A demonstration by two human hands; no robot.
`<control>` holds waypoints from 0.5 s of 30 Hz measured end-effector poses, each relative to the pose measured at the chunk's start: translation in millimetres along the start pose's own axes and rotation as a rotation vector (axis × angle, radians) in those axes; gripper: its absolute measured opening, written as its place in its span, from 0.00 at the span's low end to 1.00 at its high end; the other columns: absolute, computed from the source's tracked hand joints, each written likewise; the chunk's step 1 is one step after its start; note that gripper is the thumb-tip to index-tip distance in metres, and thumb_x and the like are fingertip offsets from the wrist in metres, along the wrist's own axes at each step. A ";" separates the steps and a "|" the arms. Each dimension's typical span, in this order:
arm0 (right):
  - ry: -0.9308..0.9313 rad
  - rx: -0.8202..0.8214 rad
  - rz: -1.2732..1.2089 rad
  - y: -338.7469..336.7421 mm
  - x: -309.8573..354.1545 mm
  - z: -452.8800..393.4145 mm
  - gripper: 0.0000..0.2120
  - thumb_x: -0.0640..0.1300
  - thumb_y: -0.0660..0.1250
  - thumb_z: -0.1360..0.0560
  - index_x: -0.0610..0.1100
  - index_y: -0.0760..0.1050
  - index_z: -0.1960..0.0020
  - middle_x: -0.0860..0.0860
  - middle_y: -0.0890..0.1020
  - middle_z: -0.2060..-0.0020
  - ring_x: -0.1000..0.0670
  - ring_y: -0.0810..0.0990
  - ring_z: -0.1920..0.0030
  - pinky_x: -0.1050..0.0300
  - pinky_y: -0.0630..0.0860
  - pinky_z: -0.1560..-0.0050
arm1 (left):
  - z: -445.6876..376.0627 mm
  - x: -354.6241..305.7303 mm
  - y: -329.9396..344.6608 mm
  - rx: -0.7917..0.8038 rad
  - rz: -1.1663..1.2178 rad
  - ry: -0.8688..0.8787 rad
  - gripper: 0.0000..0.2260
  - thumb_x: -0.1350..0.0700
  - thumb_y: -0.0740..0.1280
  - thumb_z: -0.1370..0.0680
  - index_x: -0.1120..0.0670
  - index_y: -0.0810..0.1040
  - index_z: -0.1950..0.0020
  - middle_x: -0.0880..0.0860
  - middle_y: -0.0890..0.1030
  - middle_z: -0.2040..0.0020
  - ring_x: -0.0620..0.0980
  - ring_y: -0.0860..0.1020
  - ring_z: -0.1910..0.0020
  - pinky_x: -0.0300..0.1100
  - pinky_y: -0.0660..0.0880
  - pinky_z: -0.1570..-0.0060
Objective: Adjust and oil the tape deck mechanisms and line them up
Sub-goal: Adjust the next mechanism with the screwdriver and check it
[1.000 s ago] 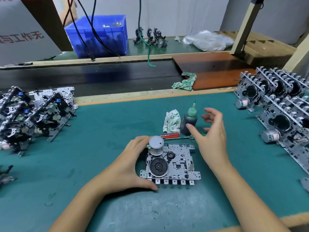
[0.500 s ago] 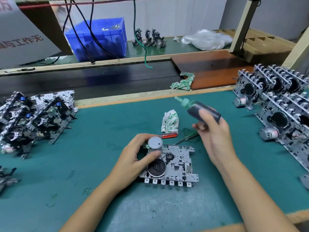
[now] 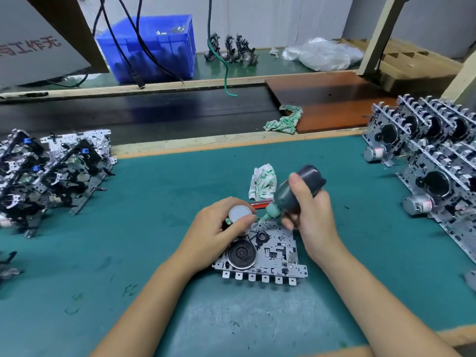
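A silver tape deck mechanism (image 3: 275,256) lies flat on the green mat in front of me, with a black flywheel at its left and a round silver motor (image 3: 239,213) at its back left corner. My left hand (image 3: 216,233) grips that motor, fingers curled round it. My right hand (image 3: 311,215) holds a dark oil bottle (image 3: 298,191) tipped over, its green nozzle pointing down-left at the mechanism's back edge beside the motor. A row of mechanisms (image 3: 432,163) stands lined up at the right. A heap of other mechanisms (image 3: 49,171) lies at the left.
A crumpled white-green rag (image 3: 262,184) and a red-handled screwdriver (image 3: 260,203) lie just behind the mechanism. Another rag (image 3: 283,122) lies on the dark conveyor belt (image 3: 144,114). Behind it stand a blue bin (image 3: 152,47), hanging cables and a brown board (image 3: 332,99).
My right hand took the oil bottle off the mat, lifted it, then tipped it nozzle-down onto the mechanism. My left hand shifted from the mechanism's left edge to gripping the motor.
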State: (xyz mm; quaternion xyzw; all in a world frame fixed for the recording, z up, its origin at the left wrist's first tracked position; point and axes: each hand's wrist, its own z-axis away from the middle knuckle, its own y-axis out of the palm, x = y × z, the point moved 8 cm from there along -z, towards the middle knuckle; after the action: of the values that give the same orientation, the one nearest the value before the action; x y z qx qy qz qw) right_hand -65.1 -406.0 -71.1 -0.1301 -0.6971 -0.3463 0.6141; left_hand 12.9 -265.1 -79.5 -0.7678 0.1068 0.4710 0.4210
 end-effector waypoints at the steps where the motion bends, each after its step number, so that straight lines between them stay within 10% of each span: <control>1: -0.016 0.011 0.021 0.3 0.4 0.2 0.16 0.52 0.68 0.30 0.41 0.68 0.64 0.50 0.71 0.77 0.55 0.64 0.82 0.67 0.62 0.82 | -0.2 -0.5 0.5 -0.002 -0.009 0.000 0.19 0.36 0.58 0.27 0.47 0.79 0.51 0.42 0.81 0.53 0.42 0.78 0.52 0.43 0.74 0.50; 15: -0.104 0.067 0.135 6.0 4.1 2.8 0.16 0.54 0.66 0.33 0.41 0.68 0.63 0.55 0.71 0.78 0.57 0.66 0.80 0.63 0.64 0.81 | 0.8 -0.4 -0.1 -0.019 -0.033 -0.013 0.24 0.34 0.55 0.26 0.51 0.80 0.51 0.45 0.82 0.55 0.45 0.78 0.54 0.51 0.74 0.51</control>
State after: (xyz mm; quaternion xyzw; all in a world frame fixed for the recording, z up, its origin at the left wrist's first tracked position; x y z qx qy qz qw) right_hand -64.5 -400.7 -65.3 -0.1742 -0.7290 -0.2733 0.6030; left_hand 12.2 -264.6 -79.3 -0.7702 0.0869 0.4701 0.4222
